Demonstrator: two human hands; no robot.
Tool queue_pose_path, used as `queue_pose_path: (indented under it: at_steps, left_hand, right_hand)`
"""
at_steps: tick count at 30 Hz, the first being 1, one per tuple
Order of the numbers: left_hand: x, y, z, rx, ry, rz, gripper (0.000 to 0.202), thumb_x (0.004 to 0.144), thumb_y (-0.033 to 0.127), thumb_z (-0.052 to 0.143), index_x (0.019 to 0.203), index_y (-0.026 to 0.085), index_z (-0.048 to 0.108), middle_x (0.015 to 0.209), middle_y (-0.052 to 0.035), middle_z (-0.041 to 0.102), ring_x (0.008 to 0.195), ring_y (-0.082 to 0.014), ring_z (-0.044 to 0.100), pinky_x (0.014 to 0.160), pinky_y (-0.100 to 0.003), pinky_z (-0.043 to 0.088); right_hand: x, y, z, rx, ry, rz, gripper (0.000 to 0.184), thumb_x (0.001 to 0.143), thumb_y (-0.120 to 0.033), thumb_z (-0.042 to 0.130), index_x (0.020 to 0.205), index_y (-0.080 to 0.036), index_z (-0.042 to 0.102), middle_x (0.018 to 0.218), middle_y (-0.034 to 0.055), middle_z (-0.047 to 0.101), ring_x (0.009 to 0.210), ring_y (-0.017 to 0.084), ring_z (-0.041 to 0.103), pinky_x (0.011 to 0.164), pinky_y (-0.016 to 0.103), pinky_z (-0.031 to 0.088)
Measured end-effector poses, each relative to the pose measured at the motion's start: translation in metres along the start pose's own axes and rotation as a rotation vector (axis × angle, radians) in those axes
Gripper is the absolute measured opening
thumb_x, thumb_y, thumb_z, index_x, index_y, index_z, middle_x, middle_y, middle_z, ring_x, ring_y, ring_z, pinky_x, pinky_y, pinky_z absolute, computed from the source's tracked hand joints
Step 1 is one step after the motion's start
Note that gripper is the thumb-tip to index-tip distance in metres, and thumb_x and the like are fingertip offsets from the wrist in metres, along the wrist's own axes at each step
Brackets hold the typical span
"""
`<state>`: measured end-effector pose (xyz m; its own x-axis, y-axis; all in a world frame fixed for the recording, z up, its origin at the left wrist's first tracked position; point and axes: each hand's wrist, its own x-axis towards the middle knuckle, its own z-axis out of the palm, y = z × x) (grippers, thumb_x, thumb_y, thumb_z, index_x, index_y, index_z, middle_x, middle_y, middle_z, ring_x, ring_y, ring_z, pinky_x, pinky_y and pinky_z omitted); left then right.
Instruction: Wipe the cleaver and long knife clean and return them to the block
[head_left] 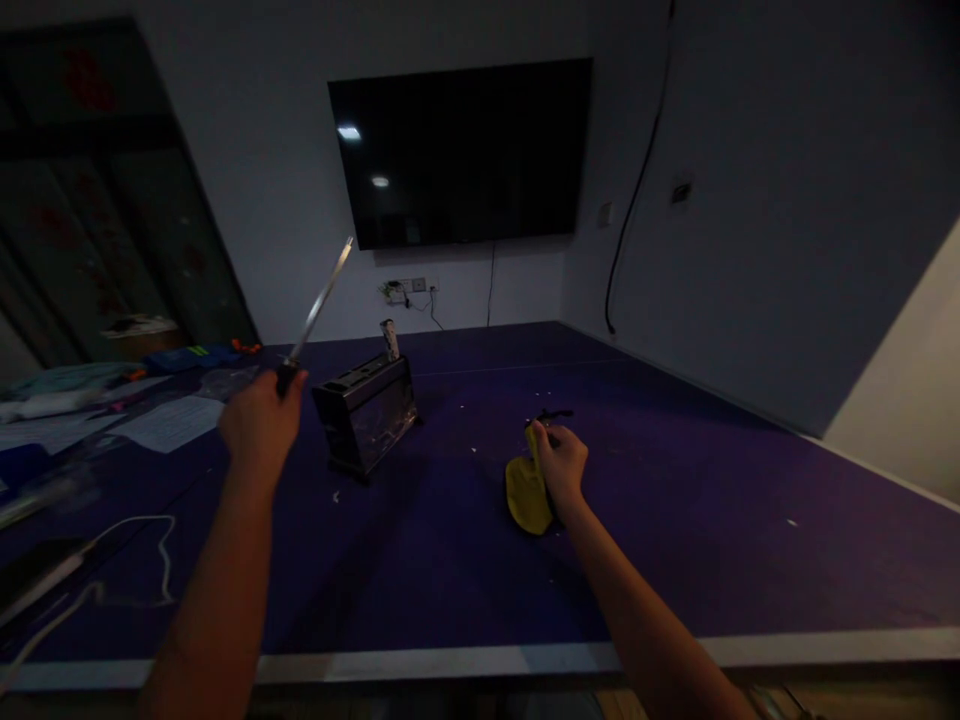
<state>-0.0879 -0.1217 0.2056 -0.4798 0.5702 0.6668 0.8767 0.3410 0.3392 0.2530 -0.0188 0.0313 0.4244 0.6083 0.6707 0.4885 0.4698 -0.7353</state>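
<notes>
My left hand [259,425] is closed round the dark handle of a long knife [321,300], whose thin blade points up and to the right above the table. Just right of it stands a black knife block [365,412] with one pale handle sticking out of its top. My right hand [561,465] rests on the purple table [712,520], fingers closed on a yellow cloth [525,492] that lies flat beneath it. A small dark object lies just beyond the fingers.
Papers [172,420], a white cable [142,545] and other clutter lie along the table's left side. A dark wall screen [461,150] hangs behind, with a socket and cables below. The table's pale front edge [450,660] runs near me.
</notes>
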Motion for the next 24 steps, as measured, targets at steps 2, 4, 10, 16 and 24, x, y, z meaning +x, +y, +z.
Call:
queue_pose_path:
  at_steps: [2, 4, 10, 16, 24]
  left_hand:
    - [0.024, -0.009, -0.025, 0.222, 0.006, 0.035, 0.041, 0.084, 0.047, 0.042, 0.094, 0.01, 0.06, 0.086, -0.0143, 0.063, 0.078, -0.025, 0.056, 0.066, -0.031, 0.037]
    - [0.045, -0.014, -0.042, 0.362, 0.002, 0.074, 0.041, 0.085, 0.044, 0.043, 0.1, 0.009, 0.06, 0.094, -0.0145, 0.062, 0.086, -0.0244, 0.053, 0.073, -0.032, 0.036]
    - [0.085, -0.027, -0.052, 0.511, 0.042, 0.348, 0.038, 0.087, 0.03, 0.035, 0.095, 0.009, 0.064, 0.088, -0.0117, 0.059, 0.095, -0.0225, 0.043, 0.085, -0.037, 0.025]
    - [0.097, -0.033, -0.038, 0.289, 0.086, 0.482, 0.038, 0.079, 0.038, 0.032, 0.055, 0.021, 0.056, 0.057, -0.0046, 0.045, 0.085, -0.0215, 0.038, 0.086, -0.035, 0.021]
    - [0.097, -0.024, -0.041, 0.539, -0.05, 0.485, 0.029, 0.081, 0.017, 0.038, 0.087, 0.005, 0.064, 0.079, -0.0101, 0.054, 0.095, -0.0235, 0.043, 0.088, -0.038, 0.024]
  right_hand:
    - [0.0, -0.001, 0.0, -0.008, -0.007, -0.001, 0.047, 0.077, -0.058, 0.048, 0.058, -0.018, 0.061, 0.062, 0.0064, 0.061, 0.061, 0.018, 0.055, 0.059, 0.028, 0.038]
    - [-0.001, -0.002, 0.0, -0.001, -0.019, 0.002, 0.047, 0.078, -0.058, 0.047, 0.058, -0.018, 0.061, 0.062, 0.0065, 0.062, 0.062, 0.018, 0.056, 0.06, 0.028, 0.039]
    - [0.0, 0.002, 0.002, 0.027, -0.019, 0.022, 0.049, 0.075, -0.062, 0.048, 0.059, -0.018, 0.062, 0.063, 0.007, 0.063, 0.062, 0.019, 0.057, 0.061, 0.029, 0.04]
    - [0.001, 0.007, 0.004, 0.067, -0.005, 0.055, 0.048, 0.074, -0.061, 0.05, 0.06, -0.018, 0.063, 0.064, 0.0077, 0.064, 0.062, 0.02, 0.057, 0.06, 0.029, 0.04]
    - [0.001, 0.008, 0.003, 0.116, 0.011, 0.115, 0.046, 0.072, -0.061, 0.053, 0.061, -0.017, 0.063, 0.064, 0.0068, 0.064, 0.061, 0.02, 0.057, 0.059, 0.029, 0.04]
